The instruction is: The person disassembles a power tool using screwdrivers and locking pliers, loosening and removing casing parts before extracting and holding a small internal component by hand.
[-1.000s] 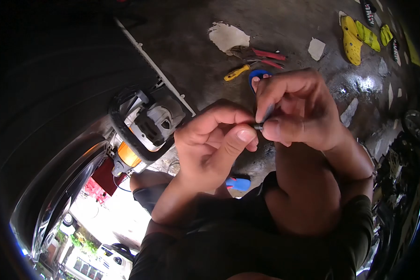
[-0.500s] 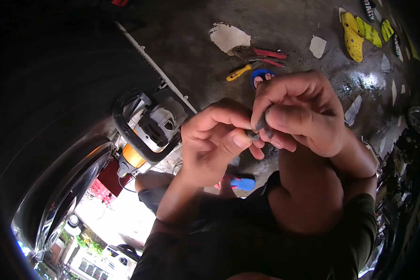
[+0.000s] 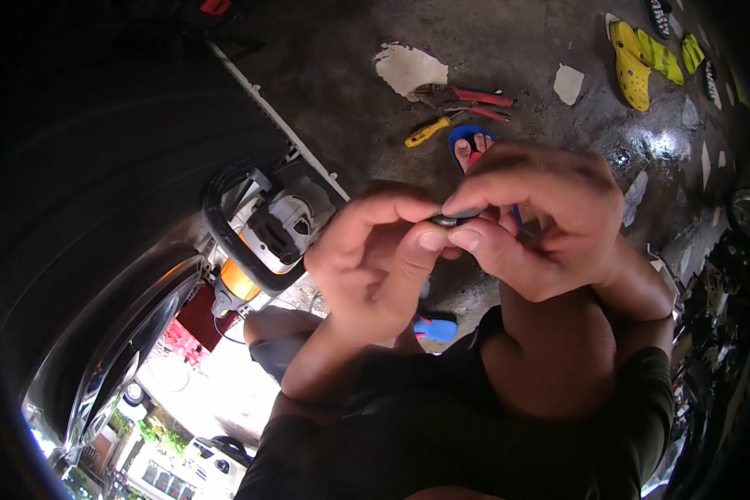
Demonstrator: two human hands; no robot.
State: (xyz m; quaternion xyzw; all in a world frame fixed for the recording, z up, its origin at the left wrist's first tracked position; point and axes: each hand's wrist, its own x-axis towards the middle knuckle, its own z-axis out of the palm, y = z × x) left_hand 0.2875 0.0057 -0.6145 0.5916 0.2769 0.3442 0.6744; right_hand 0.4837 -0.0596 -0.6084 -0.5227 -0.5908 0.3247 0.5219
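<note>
Between the fingertips of both hands is a small dark, shiny piece, too small and too covered to name. My left hand pinches its left end with thumb and index finger. My right hand grips the other end the same way, its thumb tip against the left thumb. Both hands are raised in front of my bent knees, and the fingertips hide most of the piece.
Locking pliers with red handles and a yellow-handled screwdriver lie on the wet floor ahead. At left stands a grey and orange machine with a black handle. Yellow clogs are at upper right. My feet wear blue flip-flops.
My right hand has come down and turned, bringing its thumb and index finger in line with the left ones. The dark piece now lies level between both pinches.
</note>
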